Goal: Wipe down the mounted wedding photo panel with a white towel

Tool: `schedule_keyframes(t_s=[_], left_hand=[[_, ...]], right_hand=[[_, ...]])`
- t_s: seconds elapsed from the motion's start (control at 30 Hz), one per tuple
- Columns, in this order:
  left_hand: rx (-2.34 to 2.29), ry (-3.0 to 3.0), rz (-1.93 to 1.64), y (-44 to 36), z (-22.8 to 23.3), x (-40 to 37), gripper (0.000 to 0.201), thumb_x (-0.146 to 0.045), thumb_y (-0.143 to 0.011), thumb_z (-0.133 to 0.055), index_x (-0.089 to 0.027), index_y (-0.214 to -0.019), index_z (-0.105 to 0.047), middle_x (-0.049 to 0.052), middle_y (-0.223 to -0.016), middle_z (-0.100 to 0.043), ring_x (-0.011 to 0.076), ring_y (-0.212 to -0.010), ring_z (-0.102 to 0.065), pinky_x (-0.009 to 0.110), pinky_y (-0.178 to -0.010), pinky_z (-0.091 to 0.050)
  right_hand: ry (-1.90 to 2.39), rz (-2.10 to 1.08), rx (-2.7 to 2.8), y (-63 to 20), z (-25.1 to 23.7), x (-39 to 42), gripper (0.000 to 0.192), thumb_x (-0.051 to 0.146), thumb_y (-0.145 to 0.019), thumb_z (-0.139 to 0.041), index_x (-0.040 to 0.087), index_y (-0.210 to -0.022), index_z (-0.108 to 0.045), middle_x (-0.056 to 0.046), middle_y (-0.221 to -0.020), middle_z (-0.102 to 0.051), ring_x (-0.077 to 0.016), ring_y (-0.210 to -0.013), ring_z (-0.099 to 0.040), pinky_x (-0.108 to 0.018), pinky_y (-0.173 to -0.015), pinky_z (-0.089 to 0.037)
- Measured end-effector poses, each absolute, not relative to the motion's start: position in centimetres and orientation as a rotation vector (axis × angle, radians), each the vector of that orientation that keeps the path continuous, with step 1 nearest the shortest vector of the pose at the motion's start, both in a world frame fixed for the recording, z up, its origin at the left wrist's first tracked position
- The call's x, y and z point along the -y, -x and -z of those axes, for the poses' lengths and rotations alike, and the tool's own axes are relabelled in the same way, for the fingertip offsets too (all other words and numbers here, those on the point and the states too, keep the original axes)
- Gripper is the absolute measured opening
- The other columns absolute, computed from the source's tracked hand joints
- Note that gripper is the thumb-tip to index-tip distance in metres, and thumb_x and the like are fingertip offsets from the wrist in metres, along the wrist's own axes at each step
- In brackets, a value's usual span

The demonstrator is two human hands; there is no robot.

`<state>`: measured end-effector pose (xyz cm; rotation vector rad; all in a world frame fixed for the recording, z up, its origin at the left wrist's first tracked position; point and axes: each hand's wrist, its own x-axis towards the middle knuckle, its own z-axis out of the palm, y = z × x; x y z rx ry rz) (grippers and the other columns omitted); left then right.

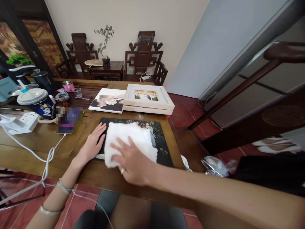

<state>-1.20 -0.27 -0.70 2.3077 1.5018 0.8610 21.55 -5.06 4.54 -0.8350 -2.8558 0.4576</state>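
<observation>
A dark glossy photo panel (pixel 164 149) with a picture of people and foliage lies flat near the table's front edge. Over most of its middle and left spreads a fluffy white cloth (pixel 140 136). My right hand (pixel 133 162) presses palm down on this cloth, fingers spread, a ring showing on one of them. At the panel's left edge, my left hand (pixel 94 143) rests flat with its fingers stretched out, holding nothing. A pale strip shows under the panel's front left edge, beside the left hand.
Behind the panel are stacked white picture frames (pixel 164 99) and a white photo book (pixel 107 100). To the left are a phone (pixel 70 120) on a cable, a lidded cup (pixel 40 105) and a white power strip (pixel 26 122). A wooden chair (pixel 238 127) stands right of the table.
</observation>
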Motion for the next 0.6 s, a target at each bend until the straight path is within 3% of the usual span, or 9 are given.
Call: schedule_keyframes(t_s=[0.17, 0.37, 0.53, 0.6], left_hand=[[-1.483, -2.31, -0.867, 1.2, 0.5, 0.3, 0.048, -0.033, -0.097, -0.036, -0.009, -0.135, -0.053, 0.016, -0.146, -0.048, 0.026, -0.142, -0.035, 0.049, -0.117, -0.031], [-1.51, -2.293, -0.878, 1.2, 0.6, 0.4, 0.047, -0.034, -0.096, -0.038, -0.01, -0.133, -0.055, 0.015, -0.144, -0.051, 0.0259, -0.141, -0.037, 0.049, -0.117, -0.03], [-1.491, -2.228, -0.961, 1.0, 0.2, 0.5, 0.047, -0.036, -0.094, -0.045, -0.012, -0.132, -0.057, 0.015, -0.142, -0.053, 0.0279, -0.139, -0.041, 0.049, -0.117, -0.03], [-1.463, -2.105, -1.07, 0.9, -0.4, 0.7, 0.047, -0.038, -0.092, -0.049, -0.014, -0.132, -0.057, 0.014, -0.141, -0.055, 0.0283, -0.135, -0.046, 0.048, -0.115, -0.032]], right_hand=[[0.601, -0.606, 2.885, -23.0, -4.4, 8.4, 0.034, 0.02, -0.078, -0.054, 0.02, -0.11, -0.066, -0.012, -0.149, -0.045, -0.036, -0.143, -0.025, -0.069, -0.111, -0.013], [0.972, -0.369, 2.821, -24.2, -4.0, 1.6, 0.034, 0.015, -0.084, -0.046, 0.015, -0.115, -0.062, -0.018, -0.145, -0.047, -0.0323, -0.142, -0.03, -0.061, -0.112, -0.021], [1.18, -0.223, 2.715, -22.5, -4.5, -2.8, 0.038, 0.012, -0.089, -0.038, 0.009, -0.123, -0.055, -0.026, -0.137, -0.051, -0.0387, -0.136, -0.035, -0.067, -0.104, -0.027], [1.159, -0.21, 2.722, -21.5, -4.5, -2.0, 0.039, 0.012, -0.088, -0.04, 0.011, -0.124, -0.055, -0.023, -0.143, -0.046, -0.04, -0.138, -0.031, -0.07, -0.103, -0.026]])
